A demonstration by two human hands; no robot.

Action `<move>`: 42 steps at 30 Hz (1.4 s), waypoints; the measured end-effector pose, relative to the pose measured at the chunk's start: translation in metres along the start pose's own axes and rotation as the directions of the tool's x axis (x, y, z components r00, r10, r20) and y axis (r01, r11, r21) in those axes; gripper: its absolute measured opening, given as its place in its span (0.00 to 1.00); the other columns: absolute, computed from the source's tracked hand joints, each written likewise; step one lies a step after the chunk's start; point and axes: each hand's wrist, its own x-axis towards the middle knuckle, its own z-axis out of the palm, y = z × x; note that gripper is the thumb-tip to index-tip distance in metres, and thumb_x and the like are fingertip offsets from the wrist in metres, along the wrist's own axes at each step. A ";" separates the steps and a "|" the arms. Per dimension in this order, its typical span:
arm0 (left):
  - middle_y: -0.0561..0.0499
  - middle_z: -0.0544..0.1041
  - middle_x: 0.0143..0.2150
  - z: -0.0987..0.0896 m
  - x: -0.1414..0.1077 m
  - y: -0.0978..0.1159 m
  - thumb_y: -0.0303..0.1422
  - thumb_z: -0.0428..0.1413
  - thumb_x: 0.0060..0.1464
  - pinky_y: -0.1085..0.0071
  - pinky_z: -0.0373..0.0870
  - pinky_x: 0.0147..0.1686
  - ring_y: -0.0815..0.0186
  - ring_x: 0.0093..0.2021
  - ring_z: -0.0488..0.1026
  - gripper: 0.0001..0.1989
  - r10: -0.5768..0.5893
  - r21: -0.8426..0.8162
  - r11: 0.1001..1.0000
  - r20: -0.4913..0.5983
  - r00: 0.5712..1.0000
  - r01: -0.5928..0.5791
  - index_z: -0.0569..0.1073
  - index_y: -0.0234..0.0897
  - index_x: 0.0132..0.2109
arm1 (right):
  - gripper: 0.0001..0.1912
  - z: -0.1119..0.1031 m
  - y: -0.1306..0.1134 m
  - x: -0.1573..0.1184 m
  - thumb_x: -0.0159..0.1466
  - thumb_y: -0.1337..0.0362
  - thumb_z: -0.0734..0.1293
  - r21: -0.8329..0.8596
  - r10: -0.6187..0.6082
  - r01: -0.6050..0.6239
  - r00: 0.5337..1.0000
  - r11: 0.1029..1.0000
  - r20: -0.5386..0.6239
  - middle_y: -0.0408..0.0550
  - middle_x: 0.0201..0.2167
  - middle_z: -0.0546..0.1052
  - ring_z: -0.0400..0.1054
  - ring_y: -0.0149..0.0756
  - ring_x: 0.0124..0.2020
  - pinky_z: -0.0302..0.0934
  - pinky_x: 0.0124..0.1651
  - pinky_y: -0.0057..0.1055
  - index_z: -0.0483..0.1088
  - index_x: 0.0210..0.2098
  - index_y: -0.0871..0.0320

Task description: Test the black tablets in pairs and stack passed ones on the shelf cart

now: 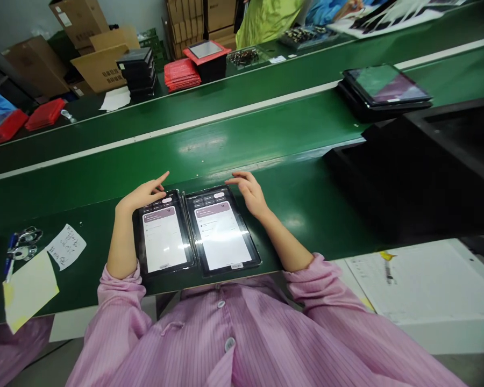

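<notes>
Two tablets lie side by side on the green bench in front of me, both screens lit with a settings-like panel at the top. Over the upper edge of the left tablet [165,242] is my left hand [145,193], its index finger stretched out and the others loosely bent. My right hand [250,194] hovers at the top right corner of the right tablet [223,236], fingers extended toward the left. Neither hand holds anything. Whether a fingertip touches either screen I cannot tell.
At the left lie a handwritten note [67,247], a yellowish sheet [32,290] and a blue pen [10,252]. Stacked tablets [387,86] and a large black box [419,177] stand at the right. Across the bench are red pouches [181,74] and cartons [100,67]; co-workers' sleeves show behind.
</notes>
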 end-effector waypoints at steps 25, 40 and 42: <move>0.42 0.72 0.63 0.013 -0.010 0.017 0.37 0.43 0.68 0.60 0.68 0.54 0.51 0.58 0.73 0.29 -0.140 0.253 0.958 0.001 0.990 0.136 0.51 0.47 0.73 | 0.27 -0.006 0.026 0.006 0.67 0.44 0.62 0.129 0.274 -0.259 0.955 0.957 -0.117 0.50 0.39 0.79 0.75 0.45 0.39 0.68 0.50 0.43 0.69 0.57 0.53; 0.26 0.32 0.74 0.030 -0.024 0.047 0.47 0.65 0.50 0.35 0.33 0.66 0.40 0.74 0.31 0.65 -0.215 0.477 0.874 0.205 0.955 0.094 0.24 0.40 0.73 | 0.28 -0.018 -0.018 -0.040 0.71 0.51 0.55 -0.004 -0.267 0.275 0.936 0.961 0.227 0.46 0.54 0.75 0.66 0.48 0.53 0.59 0.57 0.49 0.82 0.27 0.48; 0.27 0.31 0.74 0.029 -0.023 0.043 0.49 0.64 0.49 0.34 0.33 0.65 0.39 0.73 0.31 0.65 -0.190 0.438 0.895 0.207 0.960 0.082 0.24 0.39 0.73 | 0.28 -0.020 -0.017 -0.039 0.70 0.52 0.55 -0.016 -0.258 0.266 0.948 0.964 0.188 0.46 0.53 0.76 0.67 0.49 0.52 0.58 0.58 0.50 0.81 0.26 0.50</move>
